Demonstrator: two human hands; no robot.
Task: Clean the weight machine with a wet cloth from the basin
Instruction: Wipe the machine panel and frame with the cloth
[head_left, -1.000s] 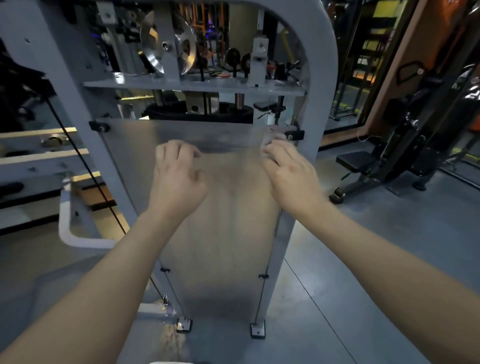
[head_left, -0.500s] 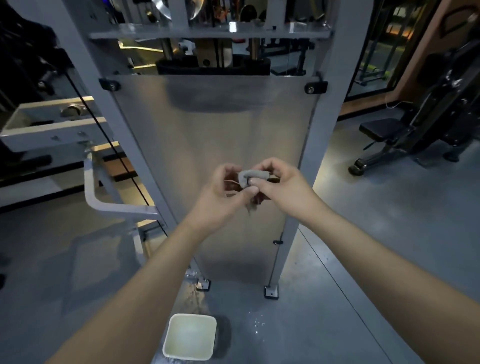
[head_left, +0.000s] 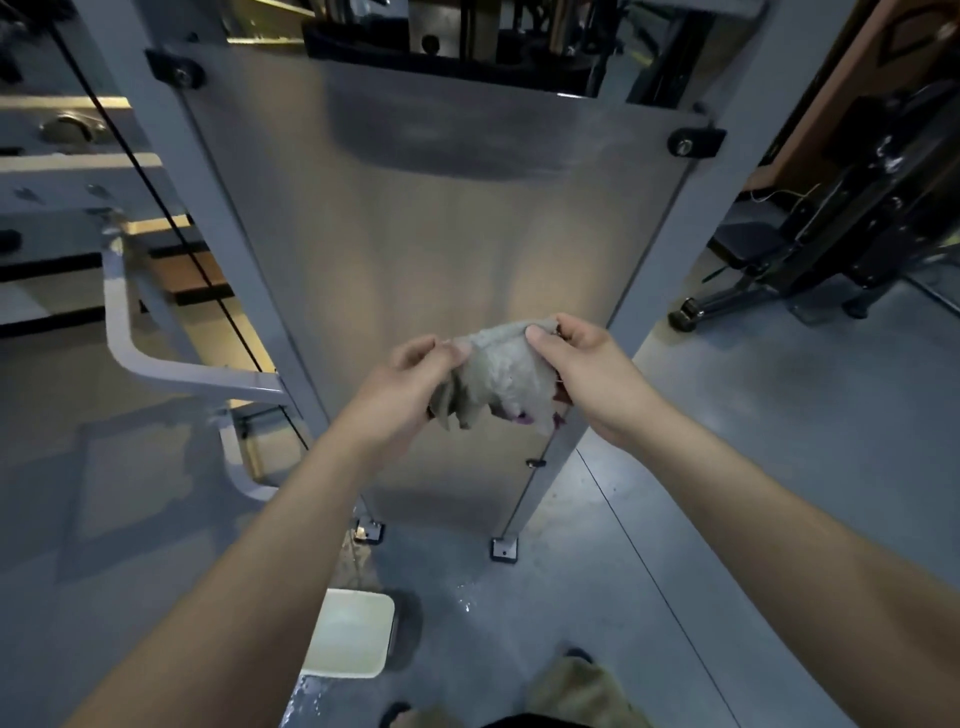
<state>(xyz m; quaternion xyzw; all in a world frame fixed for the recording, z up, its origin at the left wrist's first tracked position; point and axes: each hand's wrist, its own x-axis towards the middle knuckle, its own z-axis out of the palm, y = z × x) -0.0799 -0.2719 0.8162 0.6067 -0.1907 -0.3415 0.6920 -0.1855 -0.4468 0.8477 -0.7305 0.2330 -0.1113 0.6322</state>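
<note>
A: Where is the cloth (head_left: 498, 379)?
B: Held by both hands. The left hand (head_left: 410, 384) and right hand (head_left: 587, 374) each pinch one end, close together. Its length runs left to right, in front of the machine's panel (head_left: 415, 234).
A: And the basin (head_left: 353, 634)?
B: It sits on the floor, near and low, under the left forearm. That hand looks the closer one for a dip.

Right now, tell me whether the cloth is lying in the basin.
No: the left hand and right hand hold the cloth up before the panel, clear of the floor basin.
</note>
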